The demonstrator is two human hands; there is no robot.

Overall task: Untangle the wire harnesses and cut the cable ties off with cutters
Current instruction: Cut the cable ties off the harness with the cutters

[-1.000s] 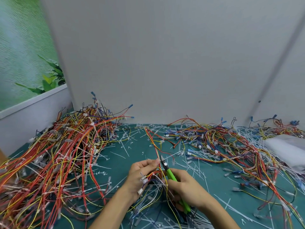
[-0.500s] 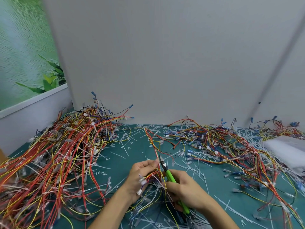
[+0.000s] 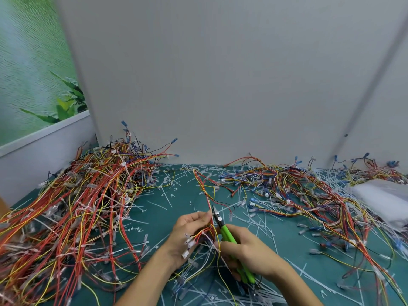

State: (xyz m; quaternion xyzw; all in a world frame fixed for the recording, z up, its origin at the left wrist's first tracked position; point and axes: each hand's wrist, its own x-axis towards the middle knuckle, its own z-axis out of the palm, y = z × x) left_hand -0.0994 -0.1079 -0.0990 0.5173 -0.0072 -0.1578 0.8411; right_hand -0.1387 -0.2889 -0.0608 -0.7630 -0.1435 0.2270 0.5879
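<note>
My left hand (image 3: 189,235) pinches a red-and-yellow wire harness (image 3: 204,191) near the worktop's (image 3: 183,195) front edge. My right hand (image 3: 249,250) grips the green-handled cutters (image 3: 226,234), tips just beside my left fingertips (image 3: 207,214). I cannot make out the tie, so a misplaced bite could nick wire insulation or my finger.

Tangled red-and-yellow wire harnesses (image 3: 77,206) heap the desk's (image 3: 152,228) left and far-right sides; green-handled cutters (image 3: 229,237) tilt near the front edge; white cable ties (image 3: 167,198) litter the middle.
</note>
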